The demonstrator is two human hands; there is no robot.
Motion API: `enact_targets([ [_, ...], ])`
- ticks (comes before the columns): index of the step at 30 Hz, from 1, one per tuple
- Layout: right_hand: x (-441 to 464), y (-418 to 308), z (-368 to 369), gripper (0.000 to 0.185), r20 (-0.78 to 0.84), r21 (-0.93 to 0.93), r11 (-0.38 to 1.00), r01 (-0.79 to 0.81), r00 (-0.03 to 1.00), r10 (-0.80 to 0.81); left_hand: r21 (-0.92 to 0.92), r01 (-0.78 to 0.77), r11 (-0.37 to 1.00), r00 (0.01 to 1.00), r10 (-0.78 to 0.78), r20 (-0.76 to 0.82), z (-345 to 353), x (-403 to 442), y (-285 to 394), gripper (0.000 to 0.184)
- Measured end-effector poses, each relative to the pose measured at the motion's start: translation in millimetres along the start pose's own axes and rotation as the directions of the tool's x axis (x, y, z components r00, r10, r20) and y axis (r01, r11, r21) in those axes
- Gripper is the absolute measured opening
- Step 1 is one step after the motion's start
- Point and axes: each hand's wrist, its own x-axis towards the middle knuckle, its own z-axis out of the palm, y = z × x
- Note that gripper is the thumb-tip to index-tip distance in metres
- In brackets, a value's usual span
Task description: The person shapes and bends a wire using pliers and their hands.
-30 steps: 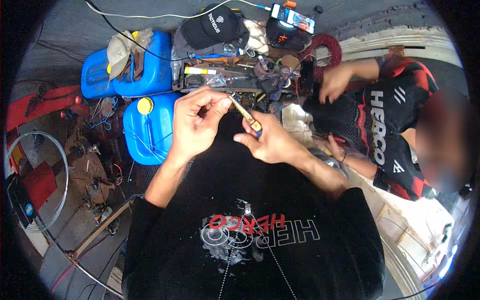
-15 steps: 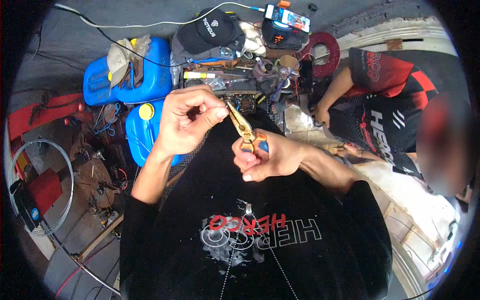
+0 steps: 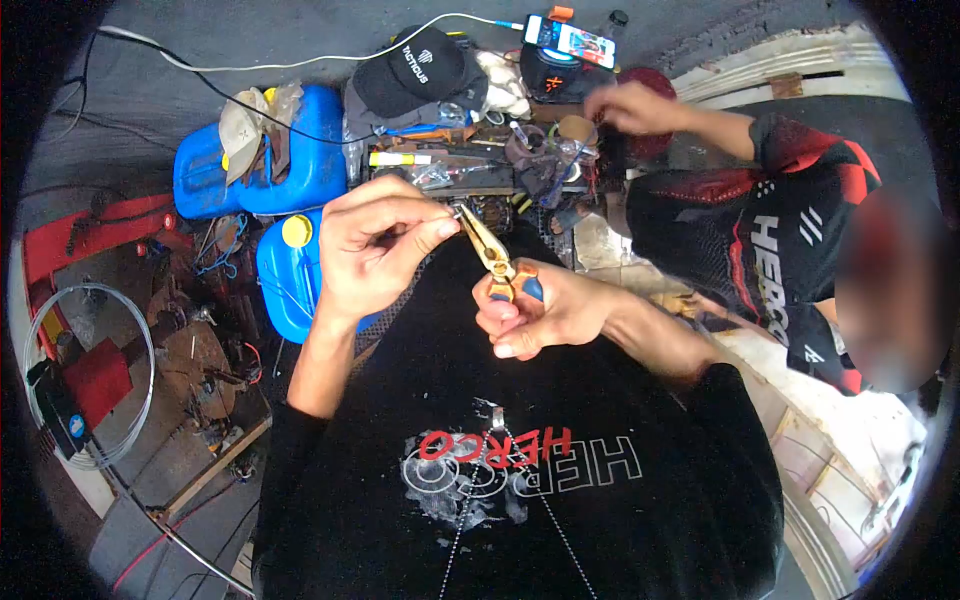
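Observation:
My right hand is wrapped round the orange-and-blue handles of needle-nose pliers. The pliers' long jaws point up and to the left, towards my other hand. My left hand is closed in a pinch, thumb against forefinger, right by the jaw tips. Something small and dark shows at the fingertips there, too small to name. Both hands are raised in front of the black shirt I wear.
Blue jugs stand at the left behind my hands. Tools and a black cap lie on the cluttered bench, with a phone at its back. A co-worker's hand reaches in from the right. A wire coil is at far left.
The co-worker's arm has moved up and back towards the red ring-shaped thing. My hands and the pliers have shifted only slightly, with the jaw tips still at my left fingertips.

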Motion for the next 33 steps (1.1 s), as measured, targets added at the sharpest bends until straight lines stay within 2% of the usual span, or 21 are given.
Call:
enact_targets([
  [4,-6.1,-5.1,8.0,0.041,0.036,0.011,0.999,-0.047,0.998,0.047,-0.006,0.040,0.999,0.998,-0.040,-0.045,1.4,-4.9,8.2,0.013],
  [5,-7.0,-6.1,9.7,0.041,0.044,0.029,0.998,-0.058,0.997,0.057,0.032,-0.034,0.999,0.999,0.035,-0.030,1.3,-4.0,8.5,0.014],
  [6,-8.5,-10.2,12.8,0.040,0.057,0.131,0.988,-0.088,0.995,0.081,0.070,-0.111,0.991,0.994,0.112,-0.014,1.1,-3.5,10.0,0.015],
  [7,-9.1,-12.7,14.1,0.040,0.074,0.232,0.966,-0.117,0.992,0.102,0.072,-0.112,0.991,0.993,0.114,-0.015,0.3,-3.2,11.2,0.015],
  [11,-13.0,-12.5,14.5,0.040,0.158,0.332,0.931,-0.150,0.982,0.101,0.094,-0.112,0.989,0.991,0.104,0.081,-3.6,0.3,15.8,0.013],
  [13,-13.8,-12.3,16.8,0.039,0.218,0.482,0.860,-0.167,0.974,0.067,0.103,-0.125,0.987,0.987,0.114,0.111,-5.0,3.0,16.2,0.012],
  [14,-14.0,-10.5,16.6,0.039,0.218,0.481,0.860,-0.168,0.974,0.068,0.115,-0.135,0.984,0.984,0.120,0.131,-5.6,3.4,16.4,0.012],
  [16,-14.5,-4.1,14.8,0.039,0.311,0.608,0.764,-0.214,0.950,0.018,0.126,-0.145,0.981,0.981,0.125,0.149,-6.2,4.4,14.3,0.012],
  [23,-11.3,-1.0,19.6,0.040,0.306,0.642,0.736,-0.214,0.952,0.010,0.038,-0.055,0.998,0.987,0.048,0.150,-3.0,-0.8,7.0,0.012],
  [25,-10.4,4.1,18.8,0.040,0.356,0.641,0.736,-0.219,0.934,-0.032,-0.112,0.012,0.994,0.991,0.002,0.130,1.8,-4.7,2.4,0.013],
  [26,-8.5,6.8,19.1,0.040,0.384,0.669,0.708,-0.224,0.921,-0.071,-0.134,-0.023,0.991,0.990,0.041,0.135,3.5,-4.5,1.1,0.015],
  [29,-3.2,10.9,20.0,0.039,0.399,0.695,0.681,-0.229,0.911,-0.101,-0.178,0.014,0.984,0.993,0.007,0.121,5.5,-7.4,-5.4,0.017],
  [32,-4.0,12.1,16.4,0.039,0.382,0.747,0.613,-0.258,0.921,-0.077,-0.074,0.012,0.997,0.984,0.002,0.175,2.0,-1.9,-1.2,0.012],
  [33,-2.8,11.5,6.4,0.036,0.265,0.594,0.791,-0.148,0.964,-0.018,-0.074,0.008,0.997,0.985,0.005,0.171,-0.7,-1.2,-3.1,0.012],
])
